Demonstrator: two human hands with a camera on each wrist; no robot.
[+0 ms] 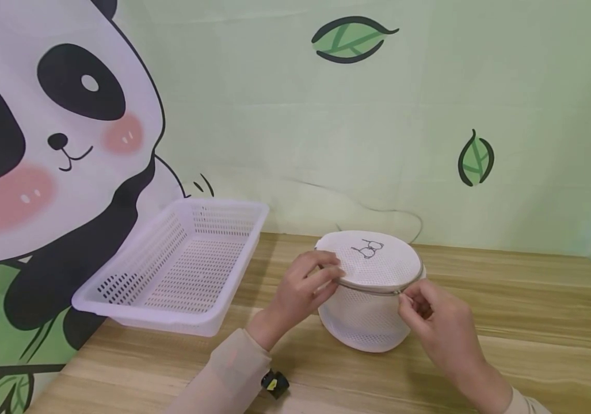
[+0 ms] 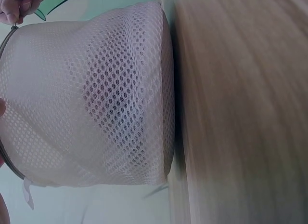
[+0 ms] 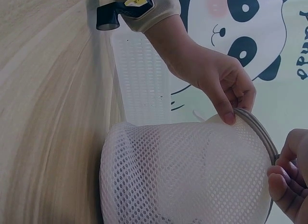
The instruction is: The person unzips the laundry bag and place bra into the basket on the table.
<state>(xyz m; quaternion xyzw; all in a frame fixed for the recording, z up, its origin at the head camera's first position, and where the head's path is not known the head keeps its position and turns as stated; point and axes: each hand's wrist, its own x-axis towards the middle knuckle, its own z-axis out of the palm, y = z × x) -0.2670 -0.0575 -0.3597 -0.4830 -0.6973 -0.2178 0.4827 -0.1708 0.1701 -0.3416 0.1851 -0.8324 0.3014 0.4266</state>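
Wood-grain tabletop meets a pale green wall printed with cartoon figures. On that tabletop stands a white mesh bag, upright and drum-shaped, its round lid lying across the top with a small dark line drawing on it. Along the bag's upper edge runs a grey zip, and a small white tag hangs just by that edge. At the bag's near right edge, the right hand pinches the zip between thumb and fingertips. On the bag's left edge, the left hand grips the rim, fingers over the lid and thumb against the mesh side. Nearer the viewer and left of the bag, a black device with a yellow mark sits at the left sleeve. Farther left of the bag, well apart from it, a white slotted basket rests open side up. Beyond the basket, left of the bag, a large panda covers the wall; one green leaf is printed above the bag, another to its upper right.
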